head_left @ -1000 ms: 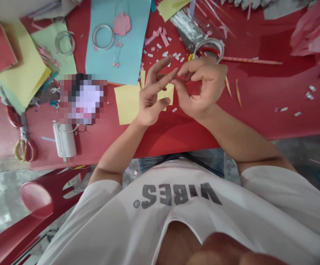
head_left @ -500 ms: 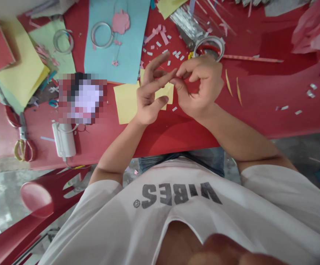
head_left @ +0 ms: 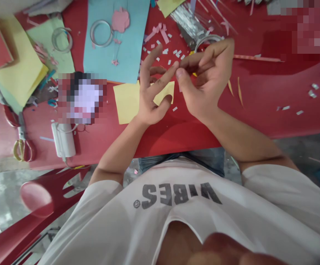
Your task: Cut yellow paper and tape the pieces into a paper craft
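My left hand (head_left: 155, 94) is over the yellow paper pieces (head_left: 127, 104), fingers spread, its index finger reaching out to the right. At that fingertip my right hand (head_left: 208, 75) pinches with thumb and index finger, its other fingers half curled. Whatever lies between the pinching fingers is too small to make out. Under and behind my right hand are a roll of clear tape (head_left: 208, 38), partly covered, and a pink striped pencil (head_left: 259, 58). Small white paper bits (head_left: 178, 54) are scattered just beyond both hands.
A blue sheet (head_left: 132, 55) carries a tape roll (head_left: 101, 33) and a pink paper flower (head_left: 120, 20). Scissors (head_left: 22, 141) and a white power bank-like box (head_left: 64, 140) lie at the left. Thin yellow strips (head_left: 240, 92) rest right of my hands. A red chair (head_left: 57, 191) stands below left.
My right hand has turned and lifted its outer fingers, still pinching at the left index fingertip. My left hand has shifted very slightly to the right.
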`<state>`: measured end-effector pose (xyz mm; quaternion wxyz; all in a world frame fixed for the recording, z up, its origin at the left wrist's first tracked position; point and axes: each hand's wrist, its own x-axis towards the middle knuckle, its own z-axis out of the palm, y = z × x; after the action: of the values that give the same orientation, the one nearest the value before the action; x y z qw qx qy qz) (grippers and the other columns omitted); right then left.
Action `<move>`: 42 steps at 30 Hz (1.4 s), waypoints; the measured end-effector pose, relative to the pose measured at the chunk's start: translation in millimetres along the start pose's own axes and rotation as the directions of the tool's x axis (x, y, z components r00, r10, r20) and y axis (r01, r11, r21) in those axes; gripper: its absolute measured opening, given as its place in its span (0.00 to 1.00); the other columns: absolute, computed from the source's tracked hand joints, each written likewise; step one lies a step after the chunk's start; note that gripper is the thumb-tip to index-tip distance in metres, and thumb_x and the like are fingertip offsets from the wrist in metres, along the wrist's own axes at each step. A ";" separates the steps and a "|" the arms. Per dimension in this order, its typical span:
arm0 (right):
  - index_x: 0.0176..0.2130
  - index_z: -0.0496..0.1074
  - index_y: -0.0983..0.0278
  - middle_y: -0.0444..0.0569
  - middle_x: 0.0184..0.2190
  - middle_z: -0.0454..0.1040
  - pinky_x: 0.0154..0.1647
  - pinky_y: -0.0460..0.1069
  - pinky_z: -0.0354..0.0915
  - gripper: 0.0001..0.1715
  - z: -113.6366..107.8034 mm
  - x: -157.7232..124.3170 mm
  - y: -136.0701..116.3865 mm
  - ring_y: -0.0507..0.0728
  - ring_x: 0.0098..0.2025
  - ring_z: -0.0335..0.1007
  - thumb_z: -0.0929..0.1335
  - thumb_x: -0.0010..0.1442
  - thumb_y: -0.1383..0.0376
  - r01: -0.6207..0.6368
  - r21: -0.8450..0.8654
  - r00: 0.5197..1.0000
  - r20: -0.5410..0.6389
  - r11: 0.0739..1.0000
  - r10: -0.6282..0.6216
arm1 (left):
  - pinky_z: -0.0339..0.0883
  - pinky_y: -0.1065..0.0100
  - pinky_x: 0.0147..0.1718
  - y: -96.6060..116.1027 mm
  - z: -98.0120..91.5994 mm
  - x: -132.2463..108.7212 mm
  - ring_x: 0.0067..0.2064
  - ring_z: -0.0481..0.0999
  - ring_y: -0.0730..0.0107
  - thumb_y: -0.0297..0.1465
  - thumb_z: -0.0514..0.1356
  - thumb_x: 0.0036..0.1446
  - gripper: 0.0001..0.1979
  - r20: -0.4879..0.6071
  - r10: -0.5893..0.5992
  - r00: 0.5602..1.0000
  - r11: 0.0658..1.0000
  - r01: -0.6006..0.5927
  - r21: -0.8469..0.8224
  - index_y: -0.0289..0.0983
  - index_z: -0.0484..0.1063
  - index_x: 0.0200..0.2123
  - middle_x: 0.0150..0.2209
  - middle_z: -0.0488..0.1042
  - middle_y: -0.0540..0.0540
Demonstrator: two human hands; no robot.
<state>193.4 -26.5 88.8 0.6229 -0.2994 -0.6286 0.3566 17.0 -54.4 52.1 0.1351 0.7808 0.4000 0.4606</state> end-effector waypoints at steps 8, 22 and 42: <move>0.45 0.58 0.45 0.42 0.35 0.64 0.32 0.60 0.71 0.22 5.5 6.5 4.4 0.62 0.33 0.70 0.70 0.65 0.40 -0.059 0.085 0.998 -0.019 0.995 0.061 | 0.71 0.36 0.64 -2.2 7.9 -2.4 0.76 0.60 0.30 0.58 0.48 0.73 0.37 0.029 0.004 1.000 0.999 -0.002 -0.048 0.58 0.48 0.79 0.82 0.42 0.51; 0.44 0.55 0.48 0.42 0.29 0.58 0.33 0.64 0.72 0.29 13.9 5.1 36.5 0.64 0.30 0.66 0.63 0.62 0.31 -0.050 0.124 0.996 -0.062 0.991 0.058 | 0.77 0.48 0.53 10.7 5.1 -2.3 0.70 0.69 0.45 0.47 0.50 0.73 0.35 0.065 -0.085 0.994 0.991 0.092 -0.101 0.61 0.46 0.79 0.76 0.59 0.50; 0.57 0.78 0.42 0.43 0.45 0.80 0.42 0.58 0.81 0.18 -5.2 8.5 12.5 0.61 0.43 0.80 0.70 0.70 0.47 0.003 0.103 0.981 0.192 0.995 -0.023 | 0.74 0.51 0.39 2.0 30.5 0.6 0.70 0.66 0.46 0.64 0.42 0.67 0.37 -0.190 -0.156 0.969 0.952 0.095 -0.292 0.61 0.63 0.72 0.79 0.49 0.67</move>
<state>197.3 -12.0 83.2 0.5759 -0.2272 -0.6689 0.4113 43.5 -50.4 37.2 0.2303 0.6734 0.3918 0.5831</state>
